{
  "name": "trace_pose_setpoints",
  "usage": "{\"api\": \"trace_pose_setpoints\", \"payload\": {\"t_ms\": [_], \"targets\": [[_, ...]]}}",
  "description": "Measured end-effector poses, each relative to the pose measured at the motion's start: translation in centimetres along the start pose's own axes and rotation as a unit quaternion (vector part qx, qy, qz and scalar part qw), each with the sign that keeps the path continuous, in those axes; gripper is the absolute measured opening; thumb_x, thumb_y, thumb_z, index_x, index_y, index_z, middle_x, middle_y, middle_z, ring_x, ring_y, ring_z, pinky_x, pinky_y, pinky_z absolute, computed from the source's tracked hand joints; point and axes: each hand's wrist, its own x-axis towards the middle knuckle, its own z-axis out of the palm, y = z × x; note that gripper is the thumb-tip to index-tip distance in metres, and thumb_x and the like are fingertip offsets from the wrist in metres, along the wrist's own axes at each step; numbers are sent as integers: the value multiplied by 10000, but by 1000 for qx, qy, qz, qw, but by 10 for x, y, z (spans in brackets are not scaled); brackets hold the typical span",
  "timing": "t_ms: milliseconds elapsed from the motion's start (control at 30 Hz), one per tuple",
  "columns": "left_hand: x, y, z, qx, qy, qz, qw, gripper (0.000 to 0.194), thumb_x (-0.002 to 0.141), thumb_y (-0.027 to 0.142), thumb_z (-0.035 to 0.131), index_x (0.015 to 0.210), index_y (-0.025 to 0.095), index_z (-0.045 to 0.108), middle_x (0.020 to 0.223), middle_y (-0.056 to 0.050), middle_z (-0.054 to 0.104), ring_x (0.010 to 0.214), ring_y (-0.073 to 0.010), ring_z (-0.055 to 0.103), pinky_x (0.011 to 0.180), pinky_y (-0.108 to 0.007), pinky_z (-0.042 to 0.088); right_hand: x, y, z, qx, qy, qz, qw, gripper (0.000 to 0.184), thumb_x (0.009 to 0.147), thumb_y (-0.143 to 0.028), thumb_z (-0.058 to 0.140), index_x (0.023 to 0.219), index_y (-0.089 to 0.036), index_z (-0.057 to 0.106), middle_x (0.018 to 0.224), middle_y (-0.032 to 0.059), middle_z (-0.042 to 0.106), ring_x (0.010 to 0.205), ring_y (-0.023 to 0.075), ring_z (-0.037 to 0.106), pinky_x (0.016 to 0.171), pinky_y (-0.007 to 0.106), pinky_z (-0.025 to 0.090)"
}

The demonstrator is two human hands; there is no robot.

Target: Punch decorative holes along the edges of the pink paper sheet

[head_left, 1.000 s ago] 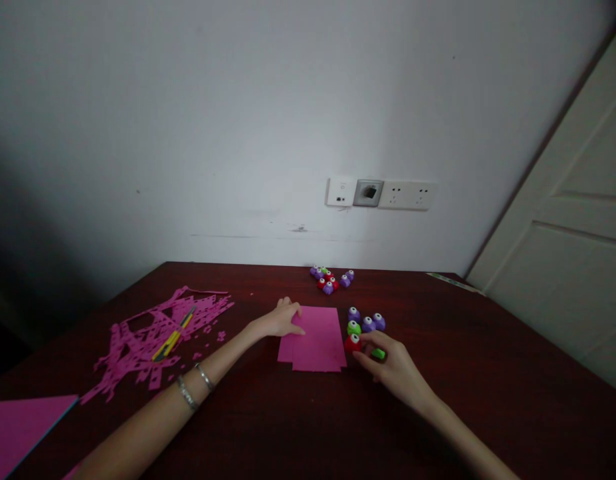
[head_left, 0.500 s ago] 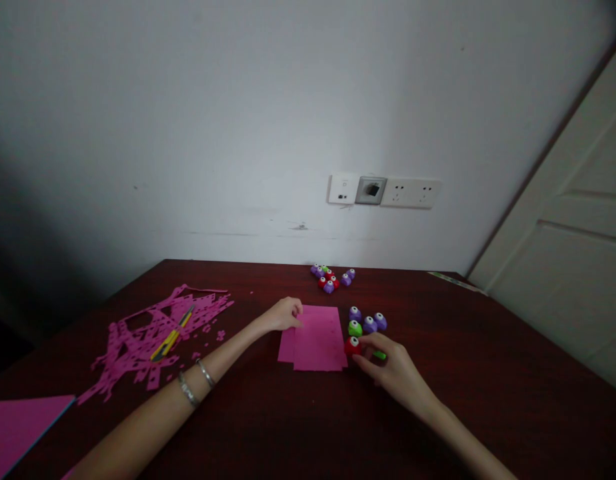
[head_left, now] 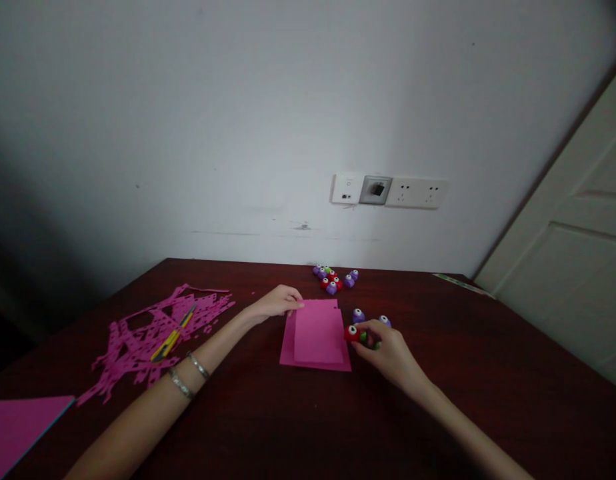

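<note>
A stack of pink paper sheets [head_left: 317,337] lies on the dark red table [head_left: 308,413]. My left hand [head_left: 277,301] pinches the top left corner of the upper sheet. My right hand [head_left: 385,350] is closed on a small red paper punch [head_left: 351,333] at the paper's right edge. Small purple punches [head_left: 359,315] stand just beyond my right hand, and a green one is partly hidden under its fingers.
A cluster of several small punches [head_left: 334,279] stands near the wall. Cut pink paper scraps [head_left: 153,330] with a yellow-green knife [head_left: 173,335] lie at the left. Another pink sheet [head_left: 18,427] shows at the bottom left. A white door [head_left: 578,267] is at the right.
My left hand has shifted the upper sheet, so the stack now lies more squarely. My right hand has moved up the paper's right edge with the red punch.
</note>
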Motion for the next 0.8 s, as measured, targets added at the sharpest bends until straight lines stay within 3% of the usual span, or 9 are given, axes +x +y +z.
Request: {"api": "trace_pose_setpoints", "payload": {"t_ms": [167,800], "targets": [[-2,5,-2,-3,-13,-11,1000,255,710,358,618,821,132,583,554,27,520,496,-71,447,449,-206,218,-3,6,3,15,-24,-5,1000,212,721,-310,592,884,-188,649,714,22,591,606,145,497,563,265,414],[8,-12,-6,-27,3,-16,1000,258,706,354,627,827,129,595,541,25,525,477,-69,452,427,-202,230,-3,-2,0,14,-59,-22,998,177,733,-295,598,875,-200,642,792,38,639,642,158,525,599,282,429]]}}
